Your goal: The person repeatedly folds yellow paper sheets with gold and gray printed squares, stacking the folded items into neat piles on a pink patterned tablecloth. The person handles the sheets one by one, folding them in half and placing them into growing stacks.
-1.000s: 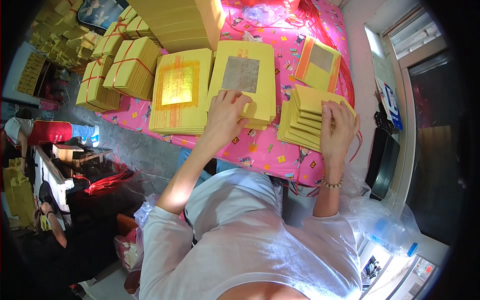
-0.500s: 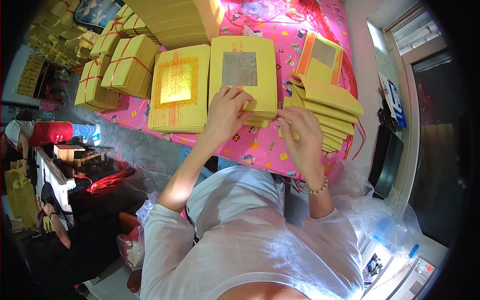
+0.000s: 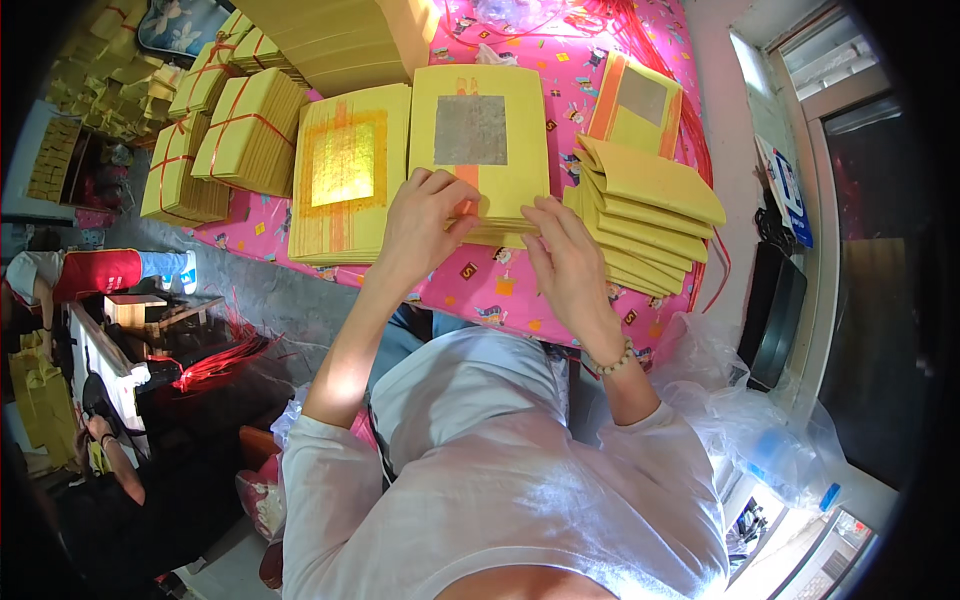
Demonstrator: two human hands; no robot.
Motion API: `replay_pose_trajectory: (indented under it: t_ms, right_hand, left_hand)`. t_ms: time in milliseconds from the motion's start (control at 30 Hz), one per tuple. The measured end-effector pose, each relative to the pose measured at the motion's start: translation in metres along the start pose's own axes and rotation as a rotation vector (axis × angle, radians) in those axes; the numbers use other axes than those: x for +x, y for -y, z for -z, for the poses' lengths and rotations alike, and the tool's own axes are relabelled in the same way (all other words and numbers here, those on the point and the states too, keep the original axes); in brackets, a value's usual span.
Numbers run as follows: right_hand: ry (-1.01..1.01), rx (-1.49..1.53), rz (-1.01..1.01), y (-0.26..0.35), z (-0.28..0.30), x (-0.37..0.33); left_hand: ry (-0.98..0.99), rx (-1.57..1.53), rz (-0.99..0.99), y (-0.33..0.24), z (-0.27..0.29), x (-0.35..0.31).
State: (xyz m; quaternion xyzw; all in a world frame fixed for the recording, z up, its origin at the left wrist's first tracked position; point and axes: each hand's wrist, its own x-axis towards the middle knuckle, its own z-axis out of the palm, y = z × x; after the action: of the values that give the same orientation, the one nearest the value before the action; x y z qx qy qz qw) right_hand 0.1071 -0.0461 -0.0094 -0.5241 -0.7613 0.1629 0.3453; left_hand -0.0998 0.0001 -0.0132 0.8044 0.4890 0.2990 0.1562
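A stack of yellow paper sheets with a silver square point(image 3: 472, 130) on top lies before me on the pink patterned tablecloth point(image 3: 470, 285). At its near left edge is my left hand point(image 3: 425, 228), fingers bent over the top and thumb at the near side, closed on the paper. The fingers of my right hand point(image 3: 568, 262) touch the near right corner, fairly straight, with the thumb apart. To the left sits another yellow stack with a gold square point(image 3: 345, 165). On the right, folded yellow sheets point(image 3: 645, 215) are piled and fanned out.
Several bundles tied with red string point(image 3: 238, 140) stand at the far left. A tall yellow block point(image 3: 345, 45) rises behind the stacks. A single orange-striped sheet point(image 3: 635, 105) and red strings point(image 3: 690, 110) lie at the right. Lower left, another person's hand point(image 3: 100, 430) shows.
My right hand has shifted left onto the stack's near corner. My left hand has moved slightly left and its fingers remain bent at the edge. The whole view has drifted a little.
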Motion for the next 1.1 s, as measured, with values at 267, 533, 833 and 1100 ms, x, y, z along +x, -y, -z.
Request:
replay_pose_trajectory:
  t_ms: [267, 533, 833, 1100]
  right_hand:
    - [0.053, -0.043, -0.124, 0.001, -0.010, 0.001]
    - [0.011, -0.065, -0.107, -0.001, -0.012, 0.001]
    - [0.005, -0.026, -0.125, 0.005, -0.009, 0.003]
    - [-0.079, 0.021, -0.084, 0.012, -0.013, 0.007]
  left_hand:
    - [0.070, -0.068, 0.020, 0.005, 0.008, 0.003]
    - [0.081, -0.108, 0.042, 0.013, 0.011, 0.003]
    - [0.124, -0.044, 0.062, 0.009, 0.017, 0.010]
    - [0.009, -0.023, 0.034, 0.003, 0.009, 0.009]
